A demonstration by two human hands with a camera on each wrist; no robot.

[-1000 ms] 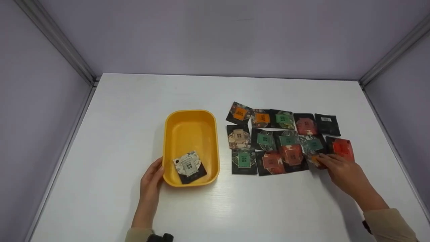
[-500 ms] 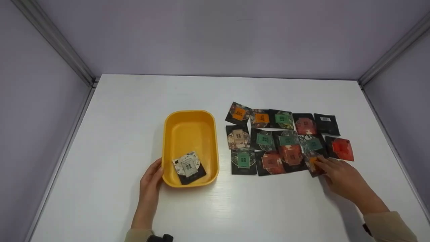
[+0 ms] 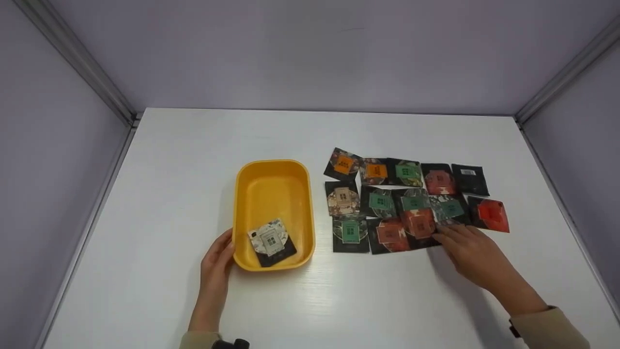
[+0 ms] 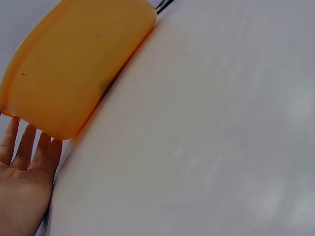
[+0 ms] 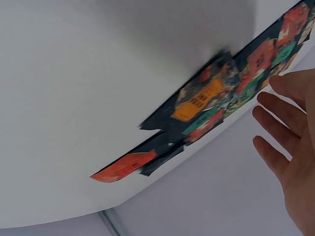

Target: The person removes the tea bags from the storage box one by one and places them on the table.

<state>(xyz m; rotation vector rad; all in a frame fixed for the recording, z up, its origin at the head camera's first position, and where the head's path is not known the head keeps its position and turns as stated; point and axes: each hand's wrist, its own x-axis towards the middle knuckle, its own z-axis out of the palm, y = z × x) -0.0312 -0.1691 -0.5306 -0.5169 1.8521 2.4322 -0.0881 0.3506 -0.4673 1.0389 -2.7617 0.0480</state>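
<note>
My left hand (image 3: pixel 216 264) rests against the left side of a yellow plastic tray (image 3: pixel 236 194), its straight fingers touching the wall in the left wrist view. Inside the tray lies a black-and-white sachet (image 3: pixel 272 242) with a pale label. At the right, my right hand (image 3: pixel 477 254) reaches over the near edge of several flat, square sachets. Its fingertips are by a red-labelled sachet (image 3: pixel 419 224). Extended, slightly bent fingers (image 5: pixel 275 115) show nothing between them in the right wrist view. There, an orange-labelled sachet (image 5: pixel 199 101) lies on the table; the hand covers it in the head view.
The sachets lie in rough, partly overlapping rows on the white table (image 3: pixel 160 194). One sachet (image 3: pixel 471 179) at the back right shows a barcode. A red sachet (image 3: pixel 493 214) lies at the right end. Grey walls (image 3: pixel 315 58) enclose the table's back and sides.
My right hand has let go of the orange-labelled sachet, left on the table, and moved left toward the red-labelled sachet. The left hand and tray stay nearly in place.
</note>
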